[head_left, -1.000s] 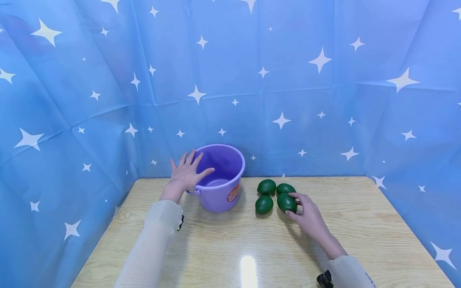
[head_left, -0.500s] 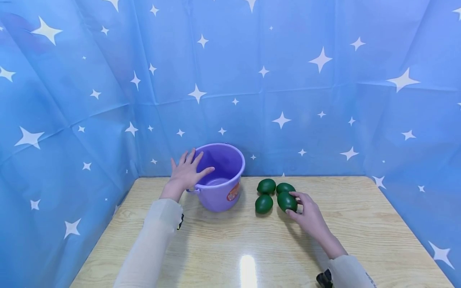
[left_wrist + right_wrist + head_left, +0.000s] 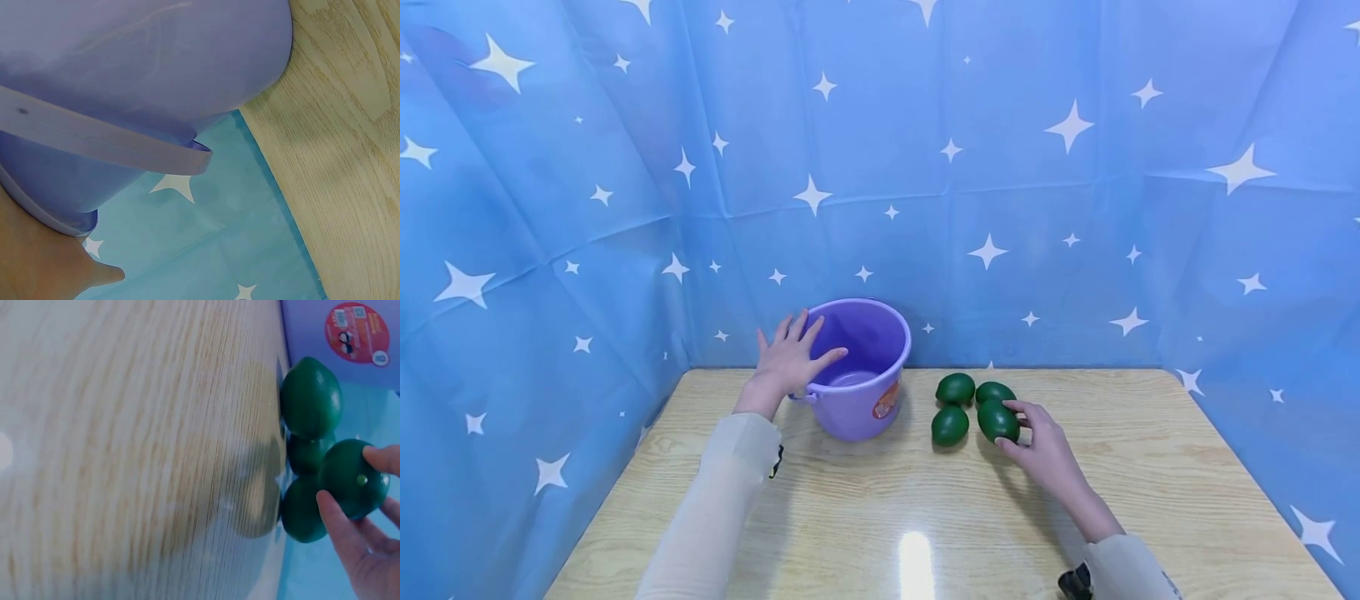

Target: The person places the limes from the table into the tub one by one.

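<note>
My left hand (image 3: 784, 364), fingers straight and spread, rests at the left rim of a purple bucket (image 3: 857, 417). In the left wrist view, the bucket's wall (image 3: 187, 56) and handle (image 3: 106, 137) fill much of the picture, with part of the hand (image 3: 44, 259) against the rim. Thumb and fingers of my right hand (image 3: 1043, 448) pinch a dark green lime (image 3: 997, 421). Seen from the right wrist, that lime (image 3: 351, 478) sits farther from the tabletop than the limes behind it. Other limes lie close by: front left (image 3: 950, 426), back left (image 3: 955, 389) and back right (image 3: 995, 392).
A light wood-grain table (image 3: 865, 517) carries everything. Blue curtain with white stars (image 3: 1037, 183) hangs behind the table's far edge and along both sides. An orange-red sticker (image 3: 886, 402) marks the bucket's right side. The bucket stands left of the limes.
</note>
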### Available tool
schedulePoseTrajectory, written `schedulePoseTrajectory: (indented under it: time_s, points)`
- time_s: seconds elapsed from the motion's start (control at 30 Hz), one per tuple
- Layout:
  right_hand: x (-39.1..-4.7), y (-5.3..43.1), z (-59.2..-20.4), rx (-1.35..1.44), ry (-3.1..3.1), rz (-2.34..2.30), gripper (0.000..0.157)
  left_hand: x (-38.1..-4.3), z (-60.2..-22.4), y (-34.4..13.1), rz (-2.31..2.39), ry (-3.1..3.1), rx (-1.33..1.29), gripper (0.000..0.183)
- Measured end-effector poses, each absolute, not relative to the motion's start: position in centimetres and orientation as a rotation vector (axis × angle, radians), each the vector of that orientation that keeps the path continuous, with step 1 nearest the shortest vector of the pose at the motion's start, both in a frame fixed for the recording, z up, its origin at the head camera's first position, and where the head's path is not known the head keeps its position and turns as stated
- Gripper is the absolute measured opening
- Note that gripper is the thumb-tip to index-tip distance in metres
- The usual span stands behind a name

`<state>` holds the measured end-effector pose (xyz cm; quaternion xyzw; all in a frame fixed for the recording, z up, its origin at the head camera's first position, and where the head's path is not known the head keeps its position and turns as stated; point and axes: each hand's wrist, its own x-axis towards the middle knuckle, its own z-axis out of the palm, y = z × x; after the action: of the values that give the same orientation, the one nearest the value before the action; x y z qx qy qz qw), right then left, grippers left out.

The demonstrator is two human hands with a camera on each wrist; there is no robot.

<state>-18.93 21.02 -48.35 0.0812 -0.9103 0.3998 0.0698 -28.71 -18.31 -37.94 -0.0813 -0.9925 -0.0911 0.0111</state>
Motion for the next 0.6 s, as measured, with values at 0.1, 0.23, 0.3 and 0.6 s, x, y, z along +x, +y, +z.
schedulePoseTrajectory:
  time_s: [0.1,0.23,0.3,0.6]
  points:
    - [-18.83,20.98,-48.32,0.249,-2.733,1.206,0.056,-28.81,-38.0,-18.34,-0.289,-3.095,-0.253,0.094]
    - [-18.76,20.92,-48.27,0.26,-2.724,1.213,0.056,-28.93,-38.16,-18.4,-0.286,-3.095,-0.251,0.097]
    - [-18.77,20.91,-48.28,0.256,-2.726,1.214,0.056,-28.98,-38.22,-18.4,-0.283,-3.097,-0.248,0.098]
    - [-18.84,20.88,-48.38,0.258,-2.729,1.216,0.057,-28.75,-37.93,-18.3,-0.284,-3.099,-0.253,0.091]
